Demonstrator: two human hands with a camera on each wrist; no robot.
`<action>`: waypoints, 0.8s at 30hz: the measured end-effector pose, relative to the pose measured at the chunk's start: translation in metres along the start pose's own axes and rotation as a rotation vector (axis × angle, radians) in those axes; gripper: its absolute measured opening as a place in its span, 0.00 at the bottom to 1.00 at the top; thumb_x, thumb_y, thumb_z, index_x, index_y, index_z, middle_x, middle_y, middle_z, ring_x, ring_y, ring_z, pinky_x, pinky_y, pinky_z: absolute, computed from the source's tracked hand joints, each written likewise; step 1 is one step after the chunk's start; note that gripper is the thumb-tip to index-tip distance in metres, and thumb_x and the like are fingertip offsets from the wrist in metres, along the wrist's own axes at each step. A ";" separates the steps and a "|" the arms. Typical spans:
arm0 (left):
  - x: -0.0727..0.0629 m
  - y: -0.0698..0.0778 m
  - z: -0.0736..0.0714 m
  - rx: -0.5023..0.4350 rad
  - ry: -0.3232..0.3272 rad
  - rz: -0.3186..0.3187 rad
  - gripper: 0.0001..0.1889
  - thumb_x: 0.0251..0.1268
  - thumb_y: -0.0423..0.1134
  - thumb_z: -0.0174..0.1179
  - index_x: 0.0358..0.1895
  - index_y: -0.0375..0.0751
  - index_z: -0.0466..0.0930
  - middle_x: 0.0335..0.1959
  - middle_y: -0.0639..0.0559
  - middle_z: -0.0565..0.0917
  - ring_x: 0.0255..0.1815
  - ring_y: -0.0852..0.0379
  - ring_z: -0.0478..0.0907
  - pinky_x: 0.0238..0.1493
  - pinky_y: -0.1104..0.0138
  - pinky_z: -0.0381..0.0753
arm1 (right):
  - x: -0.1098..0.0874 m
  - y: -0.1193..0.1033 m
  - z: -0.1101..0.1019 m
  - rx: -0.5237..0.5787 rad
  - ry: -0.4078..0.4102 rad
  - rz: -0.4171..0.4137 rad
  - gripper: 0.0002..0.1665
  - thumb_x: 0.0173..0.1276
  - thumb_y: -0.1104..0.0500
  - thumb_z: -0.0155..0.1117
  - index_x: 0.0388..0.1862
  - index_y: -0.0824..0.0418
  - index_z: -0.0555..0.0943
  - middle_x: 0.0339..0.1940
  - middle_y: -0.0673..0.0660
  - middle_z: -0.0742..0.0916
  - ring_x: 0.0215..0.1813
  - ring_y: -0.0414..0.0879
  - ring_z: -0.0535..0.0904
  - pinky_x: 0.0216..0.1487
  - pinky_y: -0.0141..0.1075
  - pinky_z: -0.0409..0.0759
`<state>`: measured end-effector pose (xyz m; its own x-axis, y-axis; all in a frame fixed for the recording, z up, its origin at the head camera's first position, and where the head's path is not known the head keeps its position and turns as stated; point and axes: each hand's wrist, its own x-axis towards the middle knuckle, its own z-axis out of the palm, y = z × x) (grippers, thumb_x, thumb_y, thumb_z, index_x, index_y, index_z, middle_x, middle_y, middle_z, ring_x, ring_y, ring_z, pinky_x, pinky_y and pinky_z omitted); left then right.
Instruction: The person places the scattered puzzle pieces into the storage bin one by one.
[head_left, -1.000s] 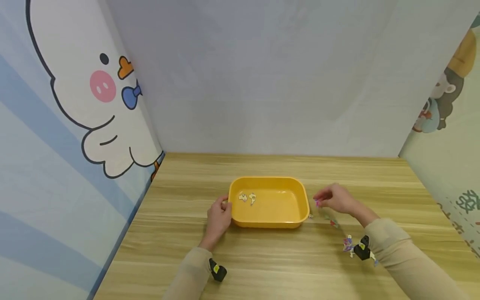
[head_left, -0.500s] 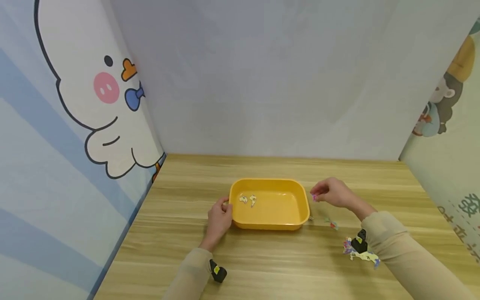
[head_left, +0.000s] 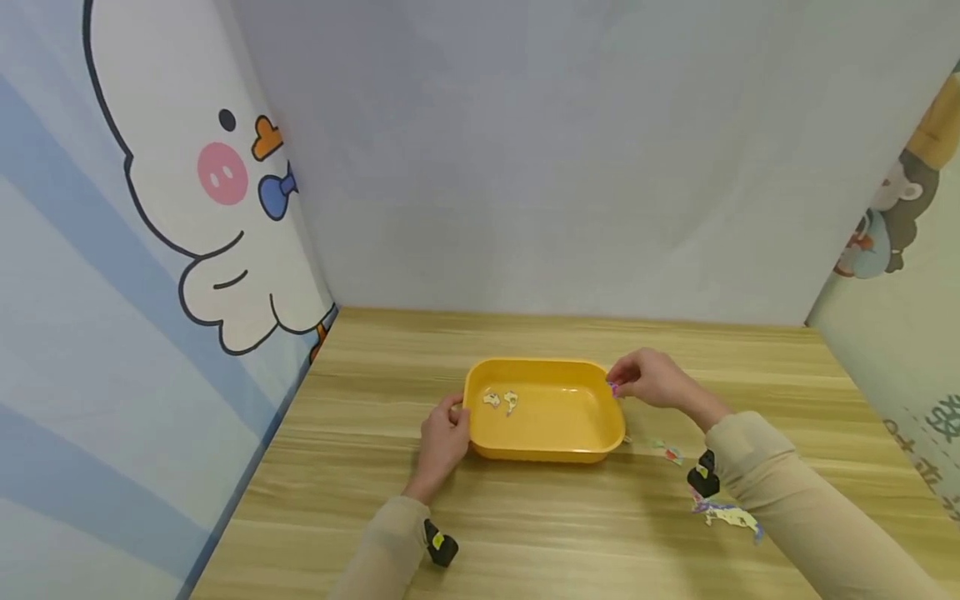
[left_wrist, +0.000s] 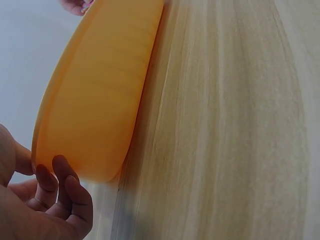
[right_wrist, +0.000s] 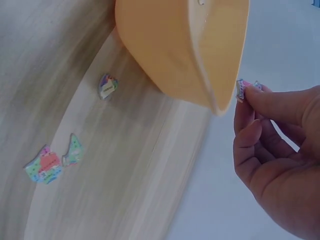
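Observation:
A yellow plastic tray [head_left: 555,421] sits on the wooden table with two small pale pieces [head_left: 512,402] lying at its left inside. At the tray's left end, my left hand [head_left: 442,440] grips the rim, thumb and curled fingers at the edge in the left wrist view. Between thumb and fingertips my right hand [head_left: 654,379] pinches a small pink and purple puzzle piece [right_wrist: 241,90]. In the head view this piece overlaps the tray's right rim, and the right wrist view shows it just beyond the wall.
Beside the tray's right end lies a small printed piece [right_wrist: 107,86]. Two more, a red and green one [right_wrist: 44,165] and a green one [right_wrist: 73,150], lie together nearby. Under the right forearm is a pale and purple cluster [head_left: 731,515]. A grey backdrop [head_left: 555,167] stands behind the table.
My right hand has moved left with the puzzle piece, from beside the tray to its right rim. My left hand keeps its grip on the tray.

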<state>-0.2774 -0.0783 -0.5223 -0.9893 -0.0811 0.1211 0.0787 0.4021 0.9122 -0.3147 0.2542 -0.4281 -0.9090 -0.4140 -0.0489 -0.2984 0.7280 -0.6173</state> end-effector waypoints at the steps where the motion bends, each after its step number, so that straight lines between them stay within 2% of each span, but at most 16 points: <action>1: 0.000 0.000 0.000 0.001 0.001 0.005 0.15 0.66 0.31 0.54 0.53 0.30 0.78 0.20 0.50 0.75 0.17 0.59 0.69 0.18 0.67 0.70 | 0.001 -0.001 -0.001 -0.003 -0.004 -0.003 0.10 0.60 0.70 0.67 0.40 0.72 0.83 0.33 0.56 0.86 0.37 0.49 0.82 0.40 0.42 0.79; 9: 0.001 -0.002 0.001 0.007 0.015 0.018 0.14 0.65 0.31 0.54 0.52 0.31 0.79 0.19 0.52 0.74 0.16 0.60 0.69 0.18 0.69 0.69 | 0.016 -0.012 0.000 -0.015 -0.013 -0.018 0.08 0.59 0.69 0.68 0.38 0.71 0.83 0.31 0.55 0.86 0.35 0.48 0.81 0.39 0.41 0.79; 15: 0.002 -0.003 0.002 0.008 0.028 0.023 0.14 0.65 0.31 0.54 0.52 0.30 0.79 0.19 0.52 0.73 0.16 0.60 0.68 0.18 0.68 0.70 | 0.026 -0.021 0.008 -0.021 -0.033 -0.034 0.06 0.58 0.71 0.68 0.36 0.71 0.83 0.30 0.56 0.86 0.34 0.47 0.81 0.39 0.40 0.79; 24: 0.001 -0.003 0.000 -0.004 0.018 0.009 0.14 0.66 0.31 0.54 0.52 0.32 0.79 0.19 0.52 0.73 0.16 0.60 0.68 0.17 0.69 0.69 | 0.039 -0.026 0.024 -0.057 -0.058 0.004 0.06 0.57 0.72 0.68 0.36 0.71 0.83 0.29 0.53 0.85 0.33 0.45 0.79 0.38 0.39 0.78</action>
<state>-0.2787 -0.0795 -0.5246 -0.9861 -0.0942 0.1365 0.0883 0.3989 0.9128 -0.3356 0.2061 -0.4327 -0.8922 -0.4409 -0.0977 -0.3126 0.7590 -0.5711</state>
